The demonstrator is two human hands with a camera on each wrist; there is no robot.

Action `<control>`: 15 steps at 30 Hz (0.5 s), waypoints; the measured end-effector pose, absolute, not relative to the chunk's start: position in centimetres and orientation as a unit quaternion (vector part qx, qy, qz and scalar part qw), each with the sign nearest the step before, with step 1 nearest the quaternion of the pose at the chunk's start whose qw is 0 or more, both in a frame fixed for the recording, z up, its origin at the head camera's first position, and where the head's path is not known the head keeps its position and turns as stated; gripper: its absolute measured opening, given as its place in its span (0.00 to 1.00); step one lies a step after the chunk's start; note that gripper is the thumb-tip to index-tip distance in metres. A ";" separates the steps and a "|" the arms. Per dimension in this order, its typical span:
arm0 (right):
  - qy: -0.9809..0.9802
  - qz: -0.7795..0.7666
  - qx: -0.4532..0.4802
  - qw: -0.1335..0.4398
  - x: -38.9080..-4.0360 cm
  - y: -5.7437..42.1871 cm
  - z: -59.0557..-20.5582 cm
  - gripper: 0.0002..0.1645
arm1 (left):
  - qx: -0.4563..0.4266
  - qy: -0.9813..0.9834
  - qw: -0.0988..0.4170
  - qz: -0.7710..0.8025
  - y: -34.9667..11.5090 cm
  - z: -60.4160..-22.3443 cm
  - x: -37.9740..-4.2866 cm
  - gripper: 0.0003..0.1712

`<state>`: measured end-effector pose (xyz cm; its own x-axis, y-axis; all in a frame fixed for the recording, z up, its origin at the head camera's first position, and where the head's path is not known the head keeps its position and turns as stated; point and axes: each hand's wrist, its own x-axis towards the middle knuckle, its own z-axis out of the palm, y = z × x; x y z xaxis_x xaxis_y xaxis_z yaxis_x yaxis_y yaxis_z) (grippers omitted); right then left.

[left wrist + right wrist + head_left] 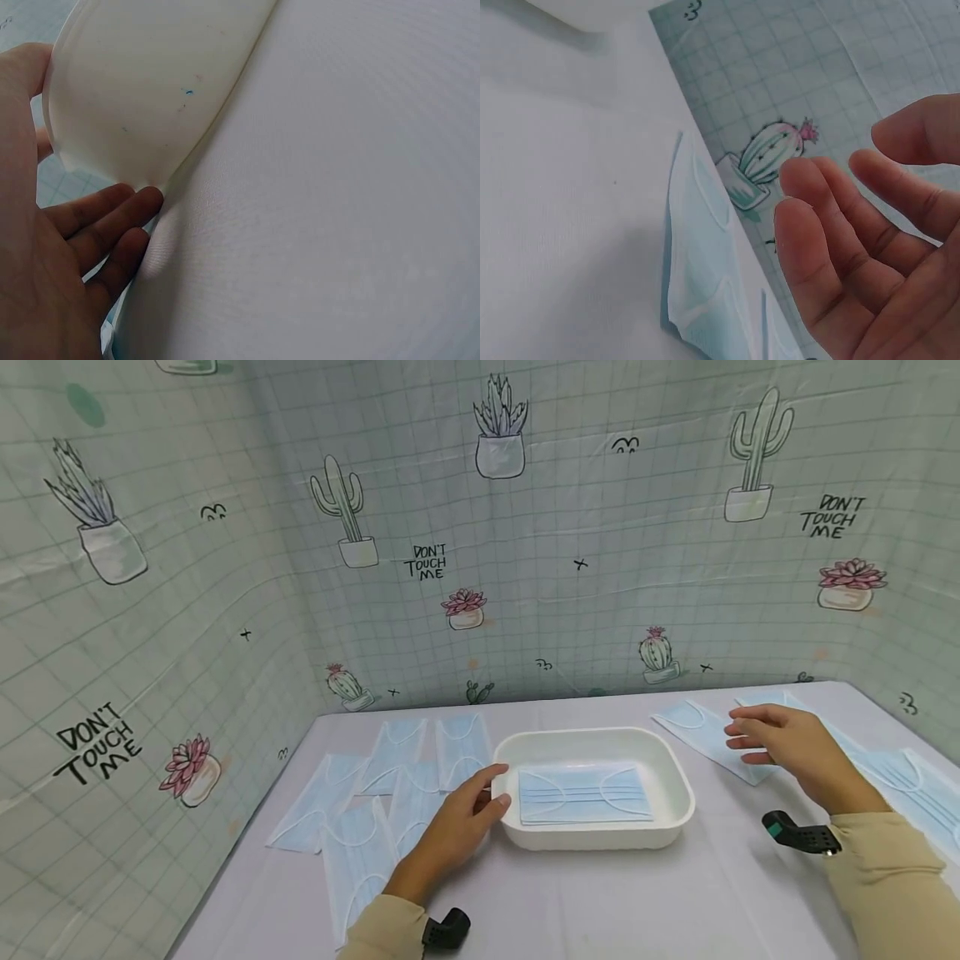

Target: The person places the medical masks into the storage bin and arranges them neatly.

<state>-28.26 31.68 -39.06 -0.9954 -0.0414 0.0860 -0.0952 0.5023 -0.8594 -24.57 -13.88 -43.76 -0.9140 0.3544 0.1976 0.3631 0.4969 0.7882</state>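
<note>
Near the table's (600,902) far edge, a mask (697,735) is laid slantwise, long axis toward the near right corner, just left of and below the nearer right hand (798,747), whose empty fingers are loosely parted. The tray's (592,839) left rim is gripped by the left hand (452,831).

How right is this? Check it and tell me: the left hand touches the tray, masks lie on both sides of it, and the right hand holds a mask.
One part is wrong: the right hand is empty, as the right wrist view shows. The left hand does touch the tray, and masks lie on both sides of it.
</note>
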 end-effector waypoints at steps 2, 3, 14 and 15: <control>-0.867 0.497 0.032 0.030 -28.3 32.2 -39.3 0.35 | -0.207 -0.864 0.004 -0.458 -13.9 -43.8 -24.6 0.29; -0.865 0.500 0.027 0.031 -28.2 32.5 -39.4 0.35 | -0.208 -0.864 0.004 -0.459 -13.9 -43.8 -24.6 0.29; -0.857 0.513 -0.022 0.038 -28.2 35.1 -41.0 0.38 | -0.202 -0.866 0.003 -0.457 -13.7 -43.5 -24.4 0.29; -0.855 0.516 -0.024 0.038 -28.2 35.2 -41.1 0.38 | -0.202 -0.866 0.003 -0.457 -13.7 -43.5 -24.3 0.29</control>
<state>-28.21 35.20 -41.05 -0.9959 0.0807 0.0409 0.0014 0.4656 -0.8850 -24.34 -13.73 -43.47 -0.9186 0.3469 0.1895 0.3522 0.5005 0.7909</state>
